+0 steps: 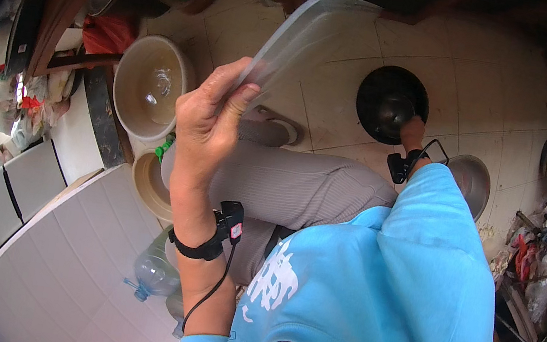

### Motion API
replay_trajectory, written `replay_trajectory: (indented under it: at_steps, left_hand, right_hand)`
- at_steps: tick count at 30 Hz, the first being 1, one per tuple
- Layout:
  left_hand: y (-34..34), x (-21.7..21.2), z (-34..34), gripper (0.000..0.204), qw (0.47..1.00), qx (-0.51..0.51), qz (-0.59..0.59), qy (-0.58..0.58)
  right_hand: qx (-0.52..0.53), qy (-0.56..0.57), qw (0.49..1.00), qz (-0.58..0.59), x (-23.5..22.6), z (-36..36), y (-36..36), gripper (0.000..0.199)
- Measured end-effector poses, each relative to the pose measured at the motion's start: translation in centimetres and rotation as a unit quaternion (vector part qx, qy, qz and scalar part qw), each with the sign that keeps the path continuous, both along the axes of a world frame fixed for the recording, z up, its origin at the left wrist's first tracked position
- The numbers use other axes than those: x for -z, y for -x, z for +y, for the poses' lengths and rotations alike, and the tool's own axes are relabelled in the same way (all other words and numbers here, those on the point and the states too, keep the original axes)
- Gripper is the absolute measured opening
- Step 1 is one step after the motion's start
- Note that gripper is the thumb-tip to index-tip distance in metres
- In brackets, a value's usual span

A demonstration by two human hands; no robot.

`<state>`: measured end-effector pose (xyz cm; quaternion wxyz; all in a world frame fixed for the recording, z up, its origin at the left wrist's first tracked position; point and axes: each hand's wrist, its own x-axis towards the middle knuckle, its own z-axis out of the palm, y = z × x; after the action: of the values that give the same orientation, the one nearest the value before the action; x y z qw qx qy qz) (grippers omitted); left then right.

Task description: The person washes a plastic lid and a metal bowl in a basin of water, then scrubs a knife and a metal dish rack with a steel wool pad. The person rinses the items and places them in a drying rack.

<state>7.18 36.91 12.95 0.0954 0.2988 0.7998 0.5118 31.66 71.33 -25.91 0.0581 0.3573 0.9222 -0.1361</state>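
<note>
The left hand (pixel 209 125) is closed on the lower edge of a clear plastic lid (pixel 305 36), held up tilted above the floor (pixel 488 83). The lid looks light, a bit flexible and maybe slippery; the rim is the best grip. The right hand (pixel 412 130) reaches into a black wok (pixel 384 97); its grip I cannot tell. A basin (pixel 151 86) and a steel bowl (pixel 474 180) stand near.
</note>
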Motion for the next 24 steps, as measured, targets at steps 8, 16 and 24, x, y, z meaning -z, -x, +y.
replay_trajectory:
  at_steps: [8, 16, 24]
  left_hand:
    - [1.7, -0.1, 6.1, 0.025, 0.995, 0.096, -0.002, -0.035]
    - [2.5, 0.4, 13.9, 0.024, 0.979, 0.187, -0.061, -0.046]
    - [1.5, 3.1, 17.1, 0.024, 0.965, 0.215, -0.140, -0.051]
  right_hand:
    - [0.249, 0.154, 0.955, 0.049, 2.5, 1.4, -2.6, 0.030]
    - [0.545, 0.408, 0.706, 0.195, 2.8, -2.9, -0.2, 0.033]
    - [0.605, 0.522, 0.540, 0.264, 1.3, -3.2, 0.1, 0.039]
